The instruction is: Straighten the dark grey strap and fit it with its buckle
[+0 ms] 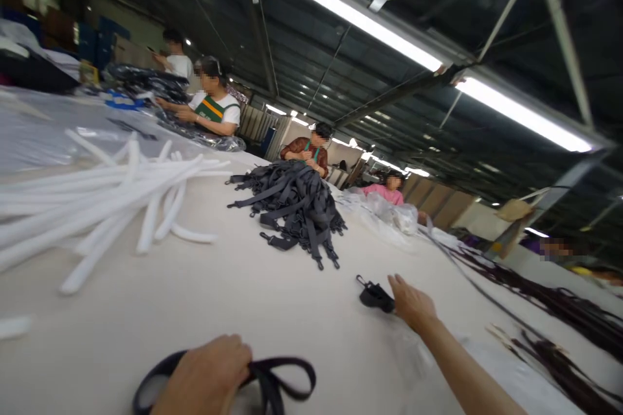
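Observation:
My left hand (207,369) is closed round a black webbing strap (292,363) near the table's front edge. Loops of the strap stick out on both sides of the fist. Over to the right, my right hand (413,305) is at a small folded black strap bundle (376,297) with a hook at its end. The bundle sticks out beside the fingers, and the thumb is hidden; the hand appears to grip it. Ahead on the pale table (233,292) lies a large heap of dark straps (302,204) with clip hooks.
White foam-like tubes (131,194) are piled at left. Dark brown cords (535,285) run along the right side, near clear plastic sheeting (389,214). Several people work around the table, one in a green apron (214,110). Strip lights (355,13) hang overhead.

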A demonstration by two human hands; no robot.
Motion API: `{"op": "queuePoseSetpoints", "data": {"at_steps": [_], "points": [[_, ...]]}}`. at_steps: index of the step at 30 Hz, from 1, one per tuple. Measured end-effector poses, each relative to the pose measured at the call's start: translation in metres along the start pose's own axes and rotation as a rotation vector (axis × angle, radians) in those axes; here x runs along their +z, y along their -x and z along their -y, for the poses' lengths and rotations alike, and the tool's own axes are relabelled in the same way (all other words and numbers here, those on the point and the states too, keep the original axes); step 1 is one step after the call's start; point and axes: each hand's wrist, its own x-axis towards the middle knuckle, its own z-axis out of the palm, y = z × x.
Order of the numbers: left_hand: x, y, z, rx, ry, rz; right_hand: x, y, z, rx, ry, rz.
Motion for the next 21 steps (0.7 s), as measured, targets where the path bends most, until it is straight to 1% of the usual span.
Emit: {"op": "queuePoseSetpoints", "data": {"at_steps": [2,4,5,7,9,11,13,14,16,17,19,21], "points": [[-0.030,-0.005,-0.008,-0.207,0.074,0.101,0.009,-0.008,0.011,-0.023,-0.020,0.038],[-0.052,-0.009,-0.011,-0.310,0.055,0.151,0.015,-0.007,0.028,-0.078,-0.042,0.058],[-0.058,-0.011,-0.011,-0.324,0.013,0.165,0.015,-0.004,0.038,-0.114,-0.054,0.054],[-0.061,-0.010,-0.010,-0.301,-0.091,0.190,0.009,0.003,0.062,-0.198,-0.086,0.041],[-0.055,-0.007,-0.011,-0.236,-0.147,0.218,-0.004,0.012,0.089,-0.279,-0.127,0.028],[-0.046,-0.003,-0.014,-0.182,-0.156,0.223,-0.019,0.025,0.119,-0.323,-0.165,-0.001],[-0.041,0.000,-0.017,-0.164,-0.163,0.200,-0.035,0.046,0.146,-0.328,-0.197,-0.037],[-0.040,0.001,-0.019,-0.167,-0.168,0.188,-0.042,0.061,0.159,-0.330,-0.215,-0.049],[-0.042,0.003,-0.021,-0.185,-0.179,0.174,-0.051,0.100,0.181,-0.356,-0.258,-0.041],[-0.044,0.004,-0.023,-0.196,-0.184,0.173,-0.053,0.122,0.191,-0.375,-0.284,-0.025],[-0.046,0.007,-0.027,-0.214,-0.190,0.179,-0.050,0.164,0.208,-0.383,-0.344,0.005],[-0.047,0.010,-0.031,-0.224,-0.198,0.185,-0.040,0.195,0.221,-0.356,-0.411,-0.022]]}}
